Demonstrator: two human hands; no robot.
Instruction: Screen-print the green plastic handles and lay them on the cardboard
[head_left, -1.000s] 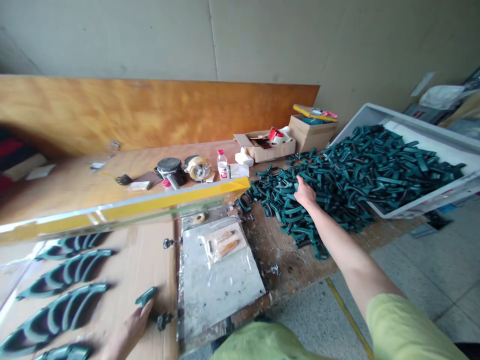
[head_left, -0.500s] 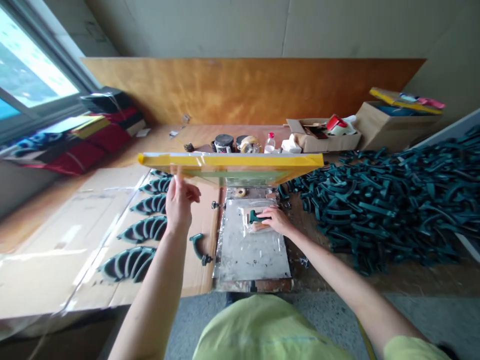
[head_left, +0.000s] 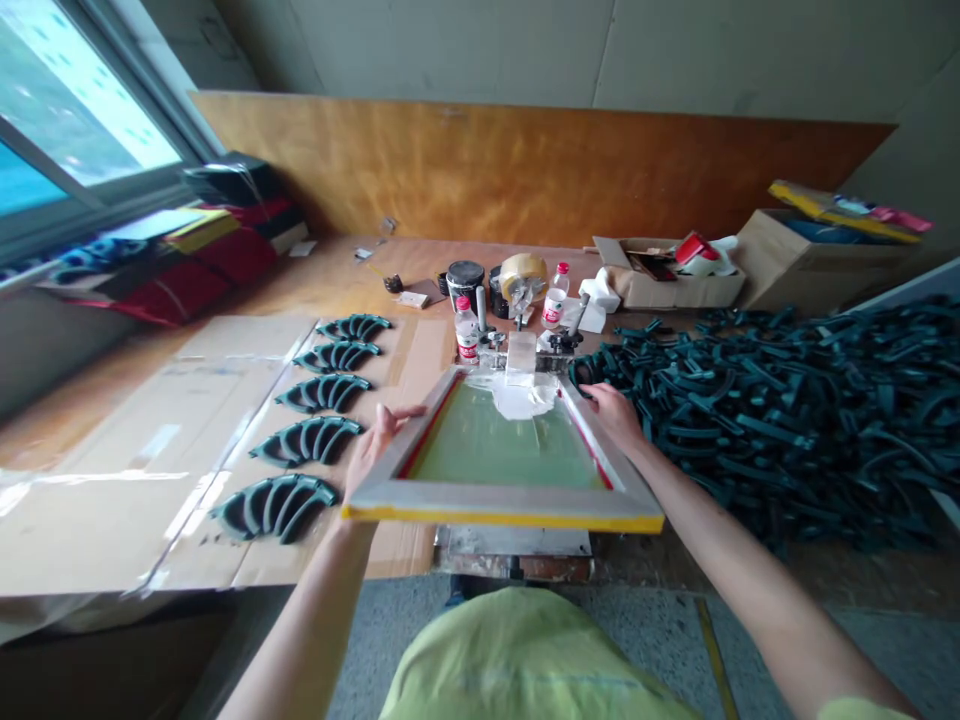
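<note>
My left hand [head_left: 382, 447] is on the left rail of the screen frame [head_left: 502, 517], fingers spread over the wood, and my right hand [head_left: 615, 415] is on the right rail, fingers bent over it. Both hands are partly open; I can't tell how tight either grip is. The frame sits tilted, with its yellow near edge raised above the metal base [head_left: 514, 541] and its far end at the hinge clamps [head_left: 562, 342]. Green mesh [head_left: 502, 440] fills it, with white paper [head_left: 525, 400] at the far end. Five printed green pieces [head_left: 307, 440] lie on cardboard to my left, and a heap of green parts [head_left: 780, 420] lies just right of my right hand.
</note>
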